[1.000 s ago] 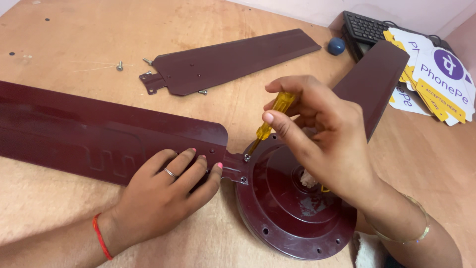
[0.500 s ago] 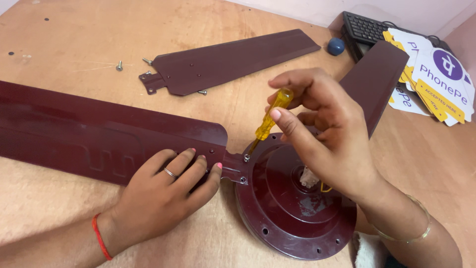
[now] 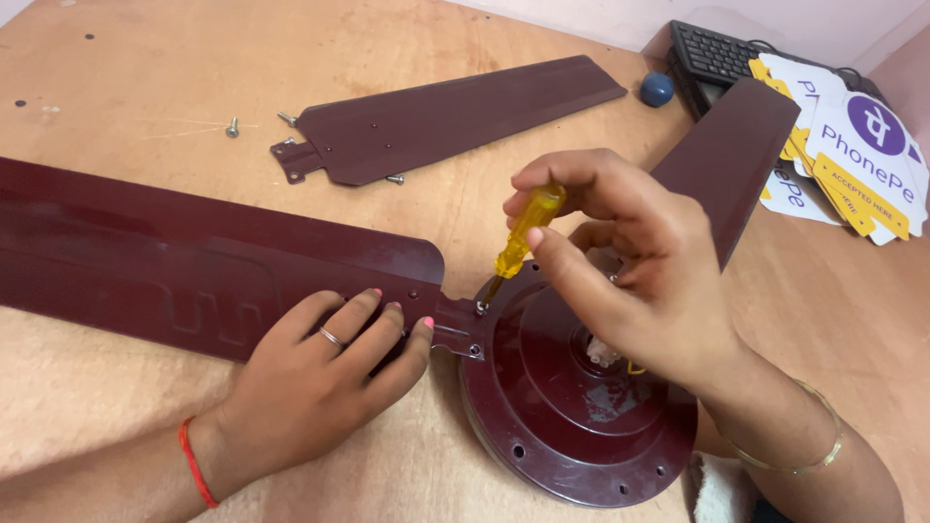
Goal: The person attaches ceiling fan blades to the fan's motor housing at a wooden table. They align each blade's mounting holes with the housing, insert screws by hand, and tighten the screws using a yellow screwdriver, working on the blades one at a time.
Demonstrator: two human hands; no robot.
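Just screwdriver (image 3: 523,232) between right-hand fingers (image 3: 572,179)

Bright, even indoor light; soft shadows fall beneath the hands on the wooden table (image 3: 145,58), faint glare on the fan hub (image 3: 581,426). Focus sharp throughout.

My left hand (image 3: 325,373) lies flat, palm down, fingers spread forward and slightly apart, a ring on one finger, a red thread around the wrist. My right hand (image 3: 630,261) is raised, wrist bent, thumb and fingertips (image 3: 535,239) pinched together around a slim handle. A thin bangle sits on my right forearm.
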